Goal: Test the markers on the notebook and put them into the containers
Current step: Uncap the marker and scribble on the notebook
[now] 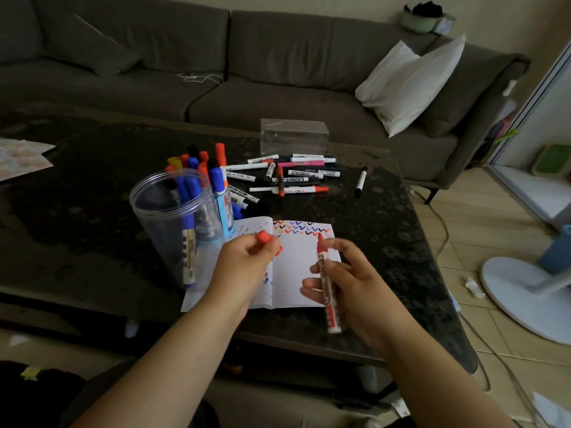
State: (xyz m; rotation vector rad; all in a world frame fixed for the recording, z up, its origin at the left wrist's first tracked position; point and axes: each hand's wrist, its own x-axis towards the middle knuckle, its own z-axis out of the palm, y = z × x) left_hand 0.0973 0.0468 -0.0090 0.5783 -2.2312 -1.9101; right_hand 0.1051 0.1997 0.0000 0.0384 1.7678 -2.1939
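Observation:
An open notebook (296, 273) with rows of coloured zigzag marks lies on the dark table (92, 211). My right hand (349, 285) grips an uncapped red marker (327, 288), tip pointing up over the right page. My left hand (247, 261) pinches its red cap (263, 237) above the left page. A clear round jar (173, 223) holding blue markers stands left of the notebook. Behind it a second container (224, 208) is packed with upright red, blue, black and yellow markers. Several loose markers (290, 176) lie in a pile farther back, and one black marker (360, 182) lies apart to the right.
A clear rectangular box (293, 135) sits at the table's far edge. Printed paper sheets (21, 159) lie at the left. A grey sofa (216, 57) with a white pillow (411, 84) stands beyond. A white fan base (525, 291) and cables are on the floor at right.

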